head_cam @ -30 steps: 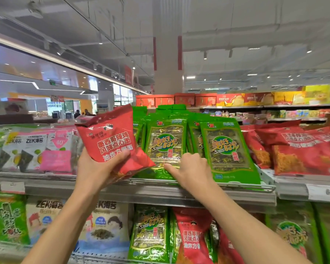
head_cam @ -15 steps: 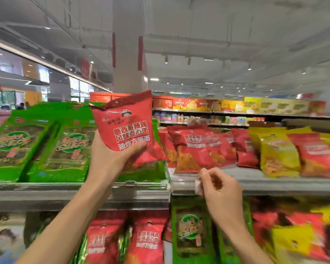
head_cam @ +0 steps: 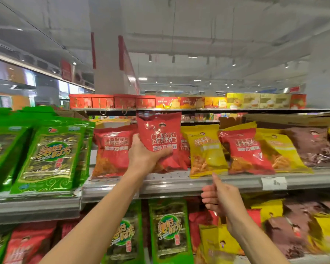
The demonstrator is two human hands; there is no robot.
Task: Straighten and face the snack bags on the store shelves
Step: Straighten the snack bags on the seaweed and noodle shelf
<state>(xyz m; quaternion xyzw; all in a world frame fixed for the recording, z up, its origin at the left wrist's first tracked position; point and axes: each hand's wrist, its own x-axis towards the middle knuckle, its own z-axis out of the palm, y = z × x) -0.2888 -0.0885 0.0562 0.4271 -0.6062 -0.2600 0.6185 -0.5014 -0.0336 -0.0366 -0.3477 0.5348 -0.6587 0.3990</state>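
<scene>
I am viewing the upper shelf running across mid-frame, a price tag showing at its right front edge. Lying on it, left to right, are green seaweed packs, red snack bags, a yellow bag, another red bag and a brown bag. The lower shelf is carrying similar green, red, yellow and brown bags.

One head-worn wide-angle view looks forward and slightly upward along the aisle, close to the upper shelf, taking in the ceiling above and the shelf below.
</scene>
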